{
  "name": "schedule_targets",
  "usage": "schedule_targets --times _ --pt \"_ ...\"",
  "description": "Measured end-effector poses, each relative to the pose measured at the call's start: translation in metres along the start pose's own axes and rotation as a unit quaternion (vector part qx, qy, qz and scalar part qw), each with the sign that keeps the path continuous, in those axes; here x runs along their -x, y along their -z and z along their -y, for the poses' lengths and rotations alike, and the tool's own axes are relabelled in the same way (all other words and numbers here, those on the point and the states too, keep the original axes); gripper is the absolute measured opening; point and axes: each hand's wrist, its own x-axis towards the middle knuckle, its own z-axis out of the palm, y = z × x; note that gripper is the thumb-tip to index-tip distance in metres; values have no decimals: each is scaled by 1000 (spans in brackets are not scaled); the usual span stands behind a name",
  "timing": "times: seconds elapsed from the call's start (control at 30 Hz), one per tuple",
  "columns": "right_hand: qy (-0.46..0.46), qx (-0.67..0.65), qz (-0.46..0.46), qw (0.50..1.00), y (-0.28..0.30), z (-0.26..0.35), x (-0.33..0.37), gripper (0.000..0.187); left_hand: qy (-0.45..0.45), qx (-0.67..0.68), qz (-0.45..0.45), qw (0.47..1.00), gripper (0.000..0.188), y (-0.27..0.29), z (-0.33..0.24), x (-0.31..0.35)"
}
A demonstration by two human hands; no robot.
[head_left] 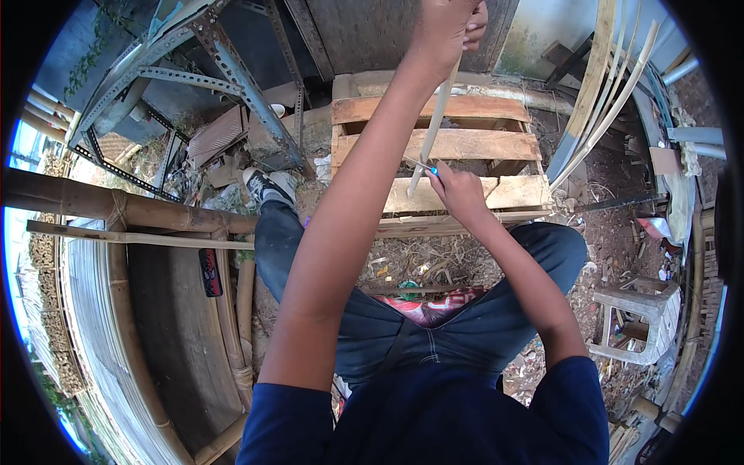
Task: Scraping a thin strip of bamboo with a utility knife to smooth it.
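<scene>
My left hand [456,35], at the top edge of the head view, is closed around the upper part of a long pale bamboo strip [439,112]. The strip stands nearly upright, its lower end at the front slats of a wooden slatted crate [465,145]. Lower down, my right hand [463,198] grips a small knife [434,170] with some blue at its handle. The thin blade crosses the strip and seems to touch it. Most of the handle is hidden in my fingers.
Long bamboo strips [612,93] lean at the back right. A worn plastic stool [655,325] stands at right. Bamboo poles [155,211] form a frame at left, with a perforated metal frame [240,85] beyond. Scraps litter the ground [434,260] between my legs.
</scene>
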Motion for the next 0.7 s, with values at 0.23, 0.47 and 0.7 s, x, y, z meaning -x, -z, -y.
schedule_targets --times 0.23,0.47,0.7 --pt "39 63 -41 996 83 14 -50 30 0 -87 -46 995 32 -4 -12 6" --pt "-27 -45 -62 997 63 -9 -37 29 -22 -136 -95 986 20 -22 -16 7" --pt "59 47 -52 996 120 19 -87 32 -18 -125 -101 987 14 1 -36 22"
